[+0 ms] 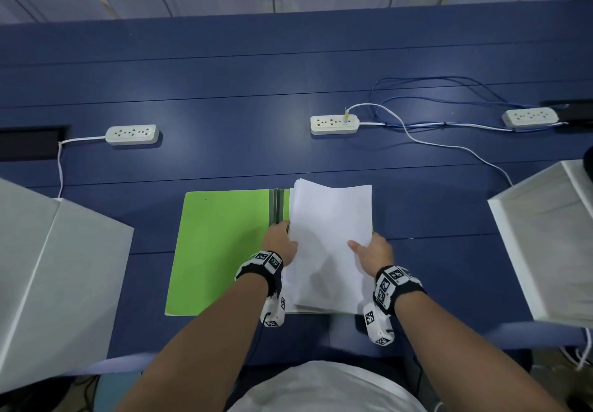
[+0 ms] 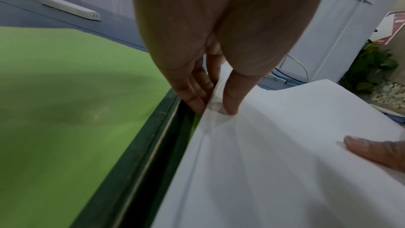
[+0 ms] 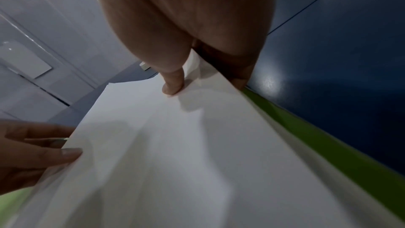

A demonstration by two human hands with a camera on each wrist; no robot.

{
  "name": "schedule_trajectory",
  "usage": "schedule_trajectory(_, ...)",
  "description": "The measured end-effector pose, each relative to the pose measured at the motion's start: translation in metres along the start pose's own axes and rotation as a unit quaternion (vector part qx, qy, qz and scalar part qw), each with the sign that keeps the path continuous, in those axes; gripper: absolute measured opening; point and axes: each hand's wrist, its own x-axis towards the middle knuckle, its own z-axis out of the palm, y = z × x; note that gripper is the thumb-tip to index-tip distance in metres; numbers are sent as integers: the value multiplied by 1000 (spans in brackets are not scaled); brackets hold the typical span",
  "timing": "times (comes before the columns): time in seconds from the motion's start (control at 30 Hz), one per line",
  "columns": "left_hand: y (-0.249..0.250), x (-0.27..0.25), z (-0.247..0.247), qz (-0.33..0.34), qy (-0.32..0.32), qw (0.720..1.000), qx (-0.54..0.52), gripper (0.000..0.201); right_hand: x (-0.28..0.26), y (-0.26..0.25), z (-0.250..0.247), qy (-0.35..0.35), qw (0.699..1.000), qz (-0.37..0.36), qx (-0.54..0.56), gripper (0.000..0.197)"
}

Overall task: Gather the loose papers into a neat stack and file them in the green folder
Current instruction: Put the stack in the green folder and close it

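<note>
A green folder (image 1: 218, 251) lies open on the blue table, its dark spine (image 1: 276, 206) in the middle. A stack of white papers (image 1: 327, 238) sits over the folder's right half, slightly fanned at the far end. My left hand (image 1: 280, 240) pinches the stack's left edge, thumb on top and fingers below, beside the spine (image 2: 153, 153). My right hand (image 1: 372, 251) grips the right edge, thumb (image 3: 173, 84) pressed on the top sheet of the papers (image 3: 164, 162), fingers underneath. The green folder (image 3: 328, 145) shows past the papers' right edge.
Three white power strips (image 1: 132, 134) (image 1: 334, 124) (image 1: 529, 117) with cables lie across the far part of the table (image 1: 224, 90). A white box (image 1: 48, 276) stands at the left and a white tray (image 1: 552, 244) at the right. My torso is at the near edge.
</note>
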Motion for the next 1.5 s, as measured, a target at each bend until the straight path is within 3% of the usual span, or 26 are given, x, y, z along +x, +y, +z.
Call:
schedule_trajectory(0.27, 2, -2, -3, 7, 4, 999, -32, 51, 2, 0, -1, -6, 1000, 2, -8, 52)
schedule_trajectory(0.43, 4, 2, -5, 13, 8, 1000, 16, 30, -2, -6, -2, 4, 1000, 10, -23, 55)
schedule_trajectory(0.6, 4, 3, -7, 10, 2, 999, 38, 26, 1, -6, -7, 14, 999, 12, -39, 60)
schedule_trajectory(0.8, 1, 0, -7, -1, 5, 1000, 19, 71, 2, -10, -5, 16, 999, 8, -47, 63)
schedule_trajectory(1.0, 0, -4, -10, -5, -4, 1000, 25, 76, 3, -6, -2, 20, 999, 8, -49, 69)
schedule_trajectory(1.13, -2, -4, -11, 7, 2, 999, 36, 65, 0, -9, -3, 63, 992, 2, -105, 72)
schedule_trajectory(1.27, -20, 1, -29, -32, 40, 999, -20, 59, -6, -18, 0, 162, 963, -98, -193, 61)
schedule_trajectory(1.4, -46, 4, -49, -140, 83, 980, -118, 55, -10, -35, 18, 93, 931, -238, -261, 45)
schedule_trajectory(1.5, -64, 5, -58, -167, 104, 974, -110, 59, -13, -43, 36, 29, 915, -262, -304, 53)
